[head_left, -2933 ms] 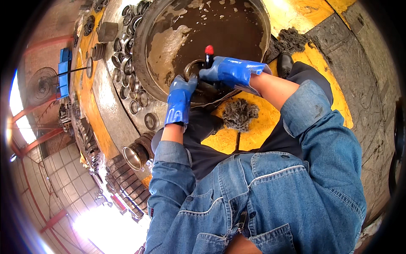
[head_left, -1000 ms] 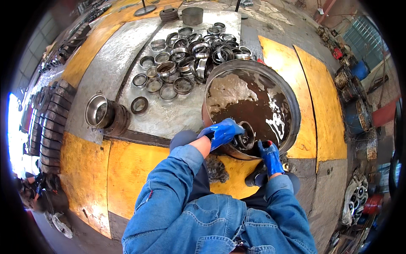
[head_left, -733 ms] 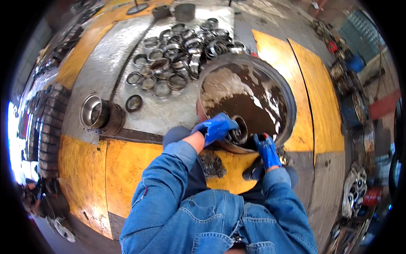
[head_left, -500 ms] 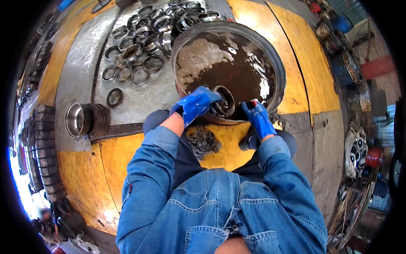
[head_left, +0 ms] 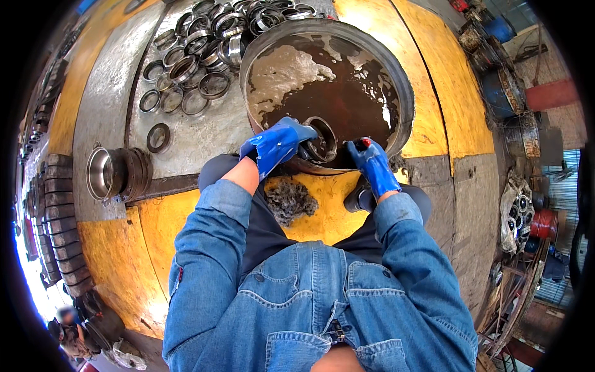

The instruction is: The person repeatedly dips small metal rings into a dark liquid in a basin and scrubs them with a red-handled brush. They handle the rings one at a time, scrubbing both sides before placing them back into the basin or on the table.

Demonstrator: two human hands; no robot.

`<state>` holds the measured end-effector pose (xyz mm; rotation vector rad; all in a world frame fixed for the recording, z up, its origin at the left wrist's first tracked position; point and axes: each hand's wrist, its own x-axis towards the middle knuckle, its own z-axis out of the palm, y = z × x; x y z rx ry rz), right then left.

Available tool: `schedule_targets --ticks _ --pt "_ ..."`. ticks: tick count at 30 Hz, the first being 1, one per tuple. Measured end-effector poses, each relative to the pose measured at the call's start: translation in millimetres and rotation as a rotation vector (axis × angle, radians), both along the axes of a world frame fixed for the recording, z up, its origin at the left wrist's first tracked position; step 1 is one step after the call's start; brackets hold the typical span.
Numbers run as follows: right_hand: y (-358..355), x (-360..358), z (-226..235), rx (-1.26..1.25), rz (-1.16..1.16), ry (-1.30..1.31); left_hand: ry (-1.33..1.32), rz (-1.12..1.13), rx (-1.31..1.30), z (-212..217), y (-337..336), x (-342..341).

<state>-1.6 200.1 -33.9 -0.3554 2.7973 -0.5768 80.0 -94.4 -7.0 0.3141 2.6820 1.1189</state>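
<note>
A metal ring (head_left: 334, 135) is held tilted over the near side of a round tub (head_left: 407, 93) of murky brown liquid. My left hand (head_left: 277, 145), in a blue glove, grips this ring by its left side. To the right of it, my right hand (head_left: 375, 167), also gloved in blue, is at the tub's near rim with its fingers curled. A small red spot (head_left: 366, 142) shows at those fingers; I cannot make out what it is. Between my feet, below the tub, lies a grey clump of fibrous scrap (head_left: 291, 202).
Many metal rings (head_left: 214, 85) are heaped on the sheet left of the tub, with a single ring (head_left: 158, 138) nearer me. A steel pot-like vessel (head_left: 104, 173) lies on its side at the left. Drums (head_left: 499, 92) and a bag of rings (head_left: 517, 214) stand along the right.
The ring in my left hand has turned a little and shows more of its opening. My right hand's fingers have drawn in. The whole view has shifted slightly.
</note>
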Motion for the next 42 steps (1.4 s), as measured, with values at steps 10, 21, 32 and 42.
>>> schedule_targets --ticks 10,21,32,42 --pt "0 -3 -5 -0.011 0.028 -0.002 -0.021 0.061 0.243 -13 0 -6" --pt "-1 2 0 -0.064 0.019 0.007 -0.312 0.215 0.358 -3 4 -4" --pt "3 3 -3 -0.056 0.048 0.073 -0.421 0.396 0.371 36 16 -2" --pt "11 -1 -13 -0.076 0.042 0.039 -0.491 0.446 0.464 34 22 -5"
